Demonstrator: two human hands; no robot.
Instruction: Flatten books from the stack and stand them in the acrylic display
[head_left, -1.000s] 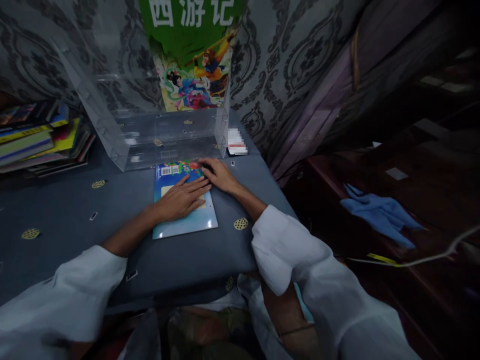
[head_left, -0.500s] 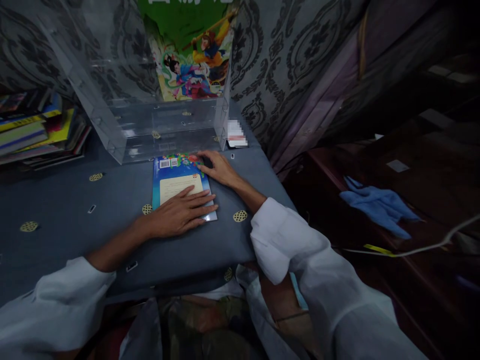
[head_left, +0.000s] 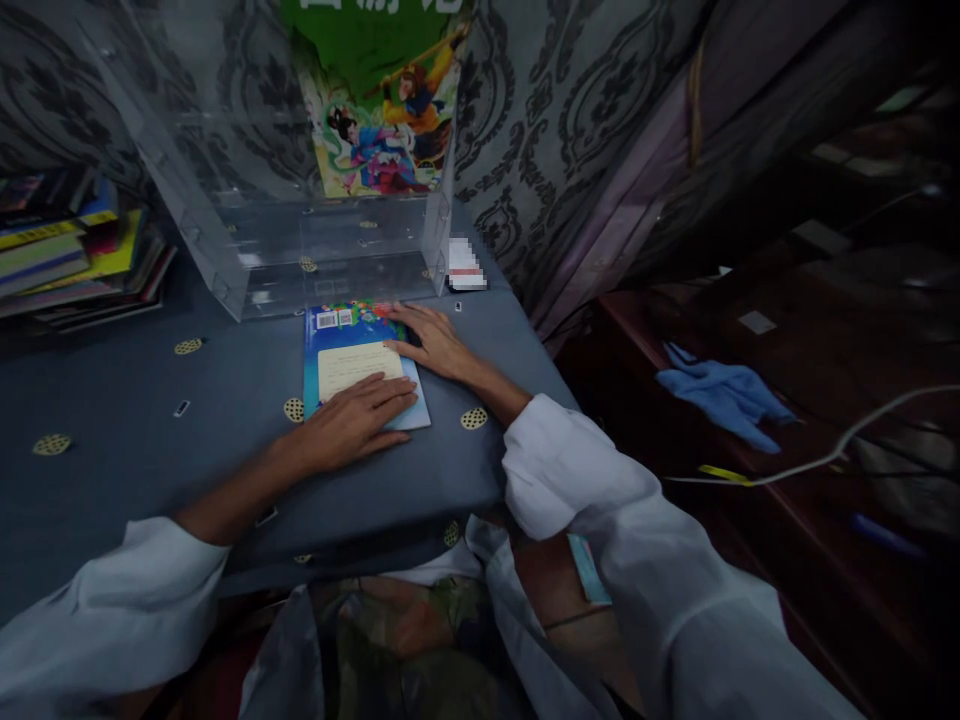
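A blue book (head_left: 349, 345) lies flat on the grey patterned tablecloth (head_left: 225, 420), its back cover up with a barcode and a cream text panel. My left hand (head_left: 360, 422) rests palm down across the book's near edge, fingers stretched out to the right. On the book's upper right part lies my right hand (head_left: 433, 342), its fingers spread over the edge and touching the cover. Just behind the book stands a clear acrylic rack (head_left: 337, 280). A green illustrated book (head_left: 382, 120) leans upright in it.
A stack of books (head_left: 75, 250) sits at the far left of the table. Behind the table's right corner is a blurred white card (head_left: 466, 265). To the right, on a dark reddish surface, lie a blue cloth (head_left: 724, 390) and a white cable (head_left: 840, 450).
My left hand has shifted slightly to the left on the book, and my right hand's fingers have moved a little further over its cover. The view has turned slightly.
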